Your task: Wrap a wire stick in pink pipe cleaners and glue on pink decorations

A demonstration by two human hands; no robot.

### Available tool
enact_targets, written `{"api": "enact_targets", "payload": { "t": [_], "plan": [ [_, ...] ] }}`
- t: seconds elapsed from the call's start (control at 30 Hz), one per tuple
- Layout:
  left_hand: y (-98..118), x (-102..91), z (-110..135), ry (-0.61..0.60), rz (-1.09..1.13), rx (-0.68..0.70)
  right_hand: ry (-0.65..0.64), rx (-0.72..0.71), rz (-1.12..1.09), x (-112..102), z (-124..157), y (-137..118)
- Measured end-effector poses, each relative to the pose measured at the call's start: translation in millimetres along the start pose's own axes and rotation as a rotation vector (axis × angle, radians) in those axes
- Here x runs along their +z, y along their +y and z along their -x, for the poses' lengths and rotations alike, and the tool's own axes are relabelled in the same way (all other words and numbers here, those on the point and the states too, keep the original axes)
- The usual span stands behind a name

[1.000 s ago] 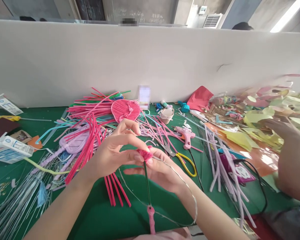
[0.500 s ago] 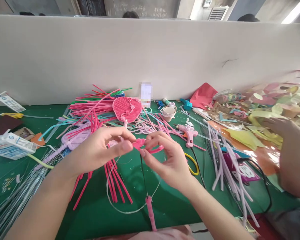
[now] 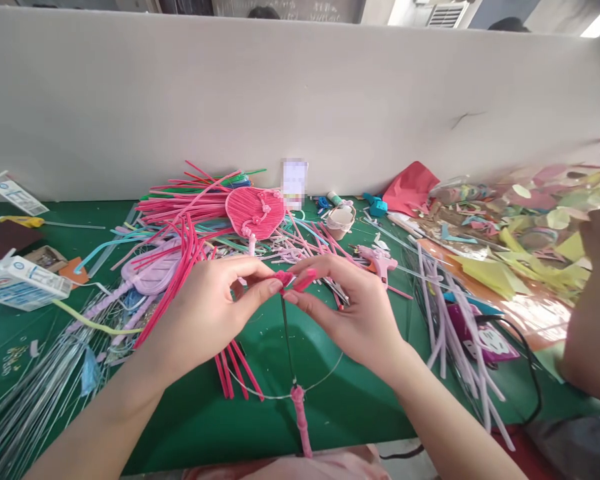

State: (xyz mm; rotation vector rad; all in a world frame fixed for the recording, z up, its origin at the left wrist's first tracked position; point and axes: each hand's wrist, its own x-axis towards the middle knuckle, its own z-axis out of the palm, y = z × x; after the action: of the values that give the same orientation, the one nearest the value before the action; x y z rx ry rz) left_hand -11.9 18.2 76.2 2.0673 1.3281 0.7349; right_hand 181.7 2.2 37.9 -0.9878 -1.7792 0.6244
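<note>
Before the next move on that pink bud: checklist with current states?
1. Left hand pinching the bud: ok.
2. Right hand pinching the bud's loose pink end: ok.
3. Stem running straight from the bud down to the pink wrap: ok.
4. Wire loop free of the pink sticks: cannot tell.
5. Glue gun apart from both hands: ok.
6. Other person's arm at far right, apart from the work: ok.
</note>
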Motion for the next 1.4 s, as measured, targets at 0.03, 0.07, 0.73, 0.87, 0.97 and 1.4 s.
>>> {"api": "enact_targets", "payload": {
  "t": [0.03, 0.07, 0.73, 0.87, 0.97, 1.4],
  "plan": [
    [0, 0.6, 1, 0.005, -0.002, 0.005, 0.0, 0.012, -0.03, -1, -2, 1],
    [1, 0.9, 1, 0.009, -0.008, 0.008, -0.007, 0.022, -0.062, -3, -3, 3],
    [3, 0.0, 0, -0.043, 0.001, -0.005, -0.1, -0.559, 0.348, -15, -16, 4],
    [4, -1.0, 0, -0.057, 0.015, 0.011, -0.089, -0.535, 0.285, -16, -18, 6],
    [3, -2.4, -1, -0.072, 0.021, -0.02, -0.088, -0.587, 0.396, -20, -19, 3],
    [-1, 3.5, -10, -0.095, 0.021, -0.108, 0.11, -1.027, 0.88, -21, -20, 13]
  ]
}}
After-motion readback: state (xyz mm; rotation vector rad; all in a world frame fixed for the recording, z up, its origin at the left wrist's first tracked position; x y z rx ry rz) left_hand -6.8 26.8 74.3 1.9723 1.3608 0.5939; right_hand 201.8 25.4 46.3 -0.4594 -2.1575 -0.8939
